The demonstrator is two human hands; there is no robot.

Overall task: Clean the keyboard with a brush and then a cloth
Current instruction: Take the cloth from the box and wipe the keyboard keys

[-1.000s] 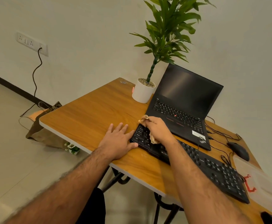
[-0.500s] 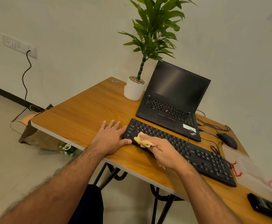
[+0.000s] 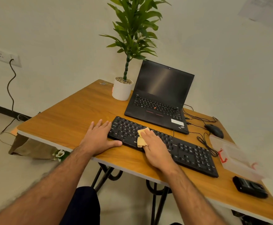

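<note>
Wiping step: the cloth (image 3: 142, 137) is pressed on the keyboard (image 3: 163, 144) under the right hand (image 3: 155, 148), near the left third of the keys.
Right grip: the cloth is covered by the palm and fingers; whether it is pinched or only pressed flat cannot be told.
Left grip: released; the left hand (image 3: 100, 138) is laid flat on the table (image 3: 67, 120), fingers straight, thumb and fingertips against the keyboard's left end.
Advice: light, even pressure is judged best, so that keys are not popped off; strokes should be run along the rows, and the left-hand brace kept so the board is not slid.
Keyboard: long, black, matte plastic, with low keys divided by narrow gaps, where dust is likely to be held; it lies at a slant just before the laptop (image 3: 158, 101).
Cloth: small, tan, soft and crumpled, folded on itself.
Table: smooth wood-grain top with a pale edge.
Brush: not seen.
</note>
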